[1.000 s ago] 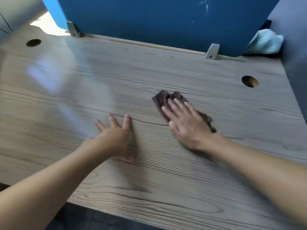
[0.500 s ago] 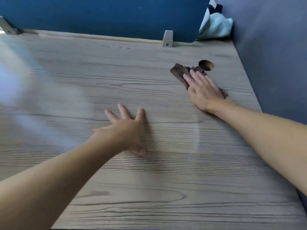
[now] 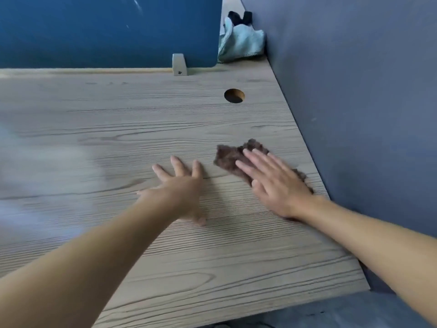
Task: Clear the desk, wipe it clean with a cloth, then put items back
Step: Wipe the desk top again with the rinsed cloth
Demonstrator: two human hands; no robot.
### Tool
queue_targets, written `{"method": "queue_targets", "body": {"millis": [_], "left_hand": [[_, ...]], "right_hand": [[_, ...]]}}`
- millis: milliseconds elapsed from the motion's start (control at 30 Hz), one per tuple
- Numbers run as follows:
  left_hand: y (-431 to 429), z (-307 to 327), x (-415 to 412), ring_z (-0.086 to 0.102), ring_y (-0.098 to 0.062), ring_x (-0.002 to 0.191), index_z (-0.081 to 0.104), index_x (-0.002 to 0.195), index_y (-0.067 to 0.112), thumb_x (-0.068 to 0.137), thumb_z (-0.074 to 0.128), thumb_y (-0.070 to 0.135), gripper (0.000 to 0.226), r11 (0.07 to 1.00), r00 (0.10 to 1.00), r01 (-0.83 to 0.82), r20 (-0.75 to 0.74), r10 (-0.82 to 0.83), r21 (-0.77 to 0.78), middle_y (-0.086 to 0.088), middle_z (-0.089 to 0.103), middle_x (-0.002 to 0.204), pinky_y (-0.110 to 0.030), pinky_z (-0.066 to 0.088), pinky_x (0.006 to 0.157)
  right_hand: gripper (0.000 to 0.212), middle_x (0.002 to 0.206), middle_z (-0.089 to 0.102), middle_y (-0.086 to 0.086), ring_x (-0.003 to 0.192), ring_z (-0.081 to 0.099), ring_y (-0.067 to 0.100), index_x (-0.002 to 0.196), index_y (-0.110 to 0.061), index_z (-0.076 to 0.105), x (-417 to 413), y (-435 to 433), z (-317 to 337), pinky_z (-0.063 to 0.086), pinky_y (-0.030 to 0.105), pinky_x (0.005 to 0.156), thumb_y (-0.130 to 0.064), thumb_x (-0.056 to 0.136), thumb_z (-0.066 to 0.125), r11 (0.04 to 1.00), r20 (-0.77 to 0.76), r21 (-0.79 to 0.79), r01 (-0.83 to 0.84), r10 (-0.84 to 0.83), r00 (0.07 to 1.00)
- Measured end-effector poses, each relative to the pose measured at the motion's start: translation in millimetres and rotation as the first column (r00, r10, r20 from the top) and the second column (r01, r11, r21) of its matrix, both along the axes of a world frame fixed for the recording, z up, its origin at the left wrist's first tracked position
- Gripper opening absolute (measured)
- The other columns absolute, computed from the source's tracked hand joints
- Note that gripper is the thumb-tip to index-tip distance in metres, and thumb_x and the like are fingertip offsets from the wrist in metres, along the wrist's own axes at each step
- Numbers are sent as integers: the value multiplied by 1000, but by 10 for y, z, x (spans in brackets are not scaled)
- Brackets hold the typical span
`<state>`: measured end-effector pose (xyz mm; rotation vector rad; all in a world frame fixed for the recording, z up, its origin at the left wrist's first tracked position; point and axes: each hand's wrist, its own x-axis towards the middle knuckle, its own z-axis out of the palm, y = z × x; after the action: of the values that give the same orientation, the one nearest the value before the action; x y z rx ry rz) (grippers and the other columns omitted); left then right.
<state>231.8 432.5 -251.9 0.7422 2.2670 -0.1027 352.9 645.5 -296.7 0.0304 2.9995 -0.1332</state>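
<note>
A brown fuzzy cloth (image 3: pixel 229 157) lies flat on the wood-grain desk (image 3: pixel 118 119) near its right edge. My right hand (image 3: pixel 275 183) presses down on the cloth with straight, spread fingers and covers most of it. My left hand (image 3: pixel 182 185) rests flat on the bare desktop just left of the cloth, fingers spread, holding nothing.
A blue partition (image 3: pixel 106 29) with a grey bracket (image 3: pixel 179 65) borders the desk's back. A grey wall (image 3: pixel 366 91) runs along the right edge. A cable hole (image 3: pixel 234 95) sits near the back right. A light teal cloth (image 3: pixel 241 43) is bunched in the far corner.
My right hand has slid the brown cloth back toward me along the right edge, away from the cable hole. My left hand stays flat on the desk.
</note>
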Motion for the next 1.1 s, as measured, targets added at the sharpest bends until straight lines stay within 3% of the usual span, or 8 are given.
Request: {"method": "queue_targets", "body": {"millis": [133, 233, 400, 533, 733, 867, 1000, 1100], "left_hand": [[64, -83, -34, -19, -69, 133, -31, 150, 27, 69, 86, 45, 143, 999, 999, -34, -41, 33, -20, -27, -36, 153, -79, 22, 104], [79, -95, -46, -17, -70, 133, -32, 149, 28, 67, 86, 46, 145, 999, 998, -7, -63, 4, -42, -28, -36, 152, -79, 21, 104], [105, -69, -36, -17, -65, 137, -28, 150, 34, 64, 90, 37, 146, 998, 997, -47, -70, 44, -39, -24, -35, 154, -78, 21, 105], [47, 63, 76, -8, -62, 142, -11, 155, 34, 64, 90, 40, 137, 999, 993, -51, -105, 48, -18, -20, -18, 161, -76, 25, 106], [-214, 153, 652, -12, -27, 153, -5, 157, 22, 90, 50, 3, 89, 965, 974, 190, -159, -162, 181, -4, -12, 166, -52, 9, 123], [-485, 47, 884, -9, -13, 153, -2, 159, 30, 105, 30, 31, 62, 904, 922, 354, -248, -296, 239, 6, -10, 166, -34, 2, 124], [-649, 24, 973, 23, -19, 146, 22, 155, 30, 100, 42, 48, 61, 946, 911, 228, -394, -124, 229, 5, 25, 160, -41, 23, 117], [-518, 112, 920, 39, -21, 129, 47, 138, 30, 87, 59, 54, 58, 960, 959, 34, -279, 47, 278, 3, 42, 133, -44, 29, 109]], "right_hand": [[58, 167, -2, -3, 153, -2, 13, 158, -35, 9, -612, 630, -36, -3, 35, 124, -39, 100, 11, 904, -32, 17, 427, -427, 904], [56, 167, -6, -4, 153, -6, 11, 159, -33, 5, -713, 666, -57, -5, 35, 124, -35, 103, 14, 866, -5, 45, 498, -499, 867], [62, 167, -2, 0, 153, -6, 15, 159, -27, 2, -164, 206, -20, -6, 38, 123, -39, 98, 5, 939, 20, 71, 336, -338, 941], [63, 162, 27, 9, 151, 20, 23, 154, -19, 33, 483, -596, 41, 11, 44, 122, -38, 94, 24, 999, -53, -34, 42, -43, 998], [60, 162, 28, 4, 152, 17, 22, 153, -21, 34, 864, -1078, 92, 9, 44, 122, -37, 96, 36, 963, -5, -45, -267, 267, 964], [48, 134, 55, 3, 125, 52, 27, 135, -17, 55, 931, -1024, 313, 36, 40, 103, -31, 90, 48, 984, -138, -113, 139, -154, 978], [55, 132, 40, 0, 124, 39, 23, 142, -22, 37, 987, -920, 355, 34, 38, 102, -48, 96, 53, 906, 94, -89, 415, -407, 909], [38, 124, 42, -2, 120, 38, 21, 127, -25, 48, 857, -848, 409, 32, 38, 99, -45, 96, 56, 870, 156, -203, 450, -425, 892]]}}
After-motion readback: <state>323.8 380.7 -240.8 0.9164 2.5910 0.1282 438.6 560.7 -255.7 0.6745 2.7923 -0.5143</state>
